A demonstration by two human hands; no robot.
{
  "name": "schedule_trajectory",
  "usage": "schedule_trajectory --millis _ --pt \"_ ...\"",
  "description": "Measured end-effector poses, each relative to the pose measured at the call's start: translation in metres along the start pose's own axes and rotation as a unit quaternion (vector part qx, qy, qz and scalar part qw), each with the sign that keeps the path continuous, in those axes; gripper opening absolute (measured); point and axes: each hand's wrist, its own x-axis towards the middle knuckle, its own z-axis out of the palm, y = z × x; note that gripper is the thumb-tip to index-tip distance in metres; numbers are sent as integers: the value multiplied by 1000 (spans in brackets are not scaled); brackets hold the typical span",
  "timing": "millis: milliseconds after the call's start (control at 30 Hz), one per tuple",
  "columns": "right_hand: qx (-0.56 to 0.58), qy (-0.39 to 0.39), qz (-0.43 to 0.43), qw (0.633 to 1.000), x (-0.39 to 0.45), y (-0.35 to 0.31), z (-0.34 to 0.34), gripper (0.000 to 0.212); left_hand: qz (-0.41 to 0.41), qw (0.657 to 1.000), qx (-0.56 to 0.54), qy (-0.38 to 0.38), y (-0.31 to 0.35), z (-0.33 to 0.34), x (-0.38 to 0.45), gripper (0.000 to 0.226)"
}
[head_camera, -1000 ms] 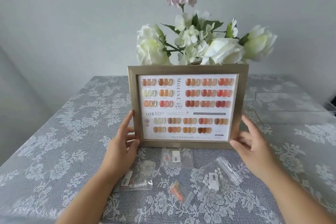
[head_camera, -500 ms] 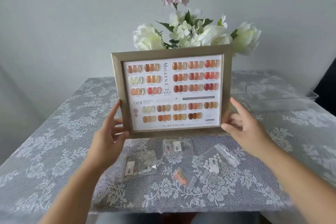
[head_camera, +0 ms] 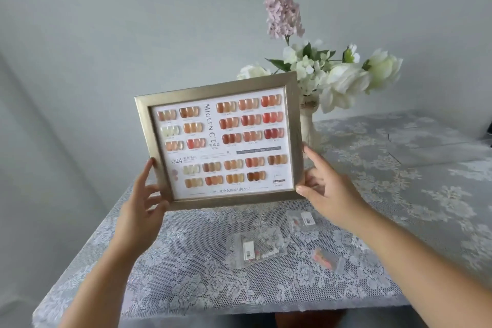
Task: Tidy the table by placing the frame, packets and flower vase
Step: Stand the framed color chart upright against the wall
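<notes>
A gold-edged frame point(head_camera: 218, 90) with a nail colour chart hangs in the air above the table's left part, tilted slightly. My left hand point(head_camera: 138, 218) grips its lower left corner and my right hand point(head_camera: 330, 189) its lower right side. Behind and right of it stands a pale flower vase point(head_camera: 310, 125) with white and pink flowers, partly hidden by the frame. Three clear packets lie on the lace cloth below: one point(head_camera: 255, 249) in the middle, one point(head_camera: 302, 220) nearer my right hand, and a small one point(head_camera: 326, 261) with pink contents under my right forearm.
The table point(head_camera: 186, 269) wears a grey-white lace cloth; its front edge runs along the bottom and its left edge drops off at the left. A clear flat lidded box point(head_camera: 431, 146) rests at the back right. A plain wall stands behind.
Both hands have lifted the frame off the table and carried it up and to the left, uncovering the vase. The view has shifted left, so the packets now appear further right.
</notes>
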Motion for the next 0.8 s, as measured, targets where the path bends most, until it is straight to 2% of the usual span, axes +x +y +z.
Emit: schedule_trajectory --millis 200,400,800 --pt "-17 -33 -32 999 37 -11 47 100 -49 998 -28 38 -33 -29 7 102" --pt "-37 -66 11 997 80 -4 82 92 -77 996 -35 19 -65 -43 33 99" --pt "-9 -62 100 993 174 45 123 90 -99 994 -18 -31 -107 -36 121 100"
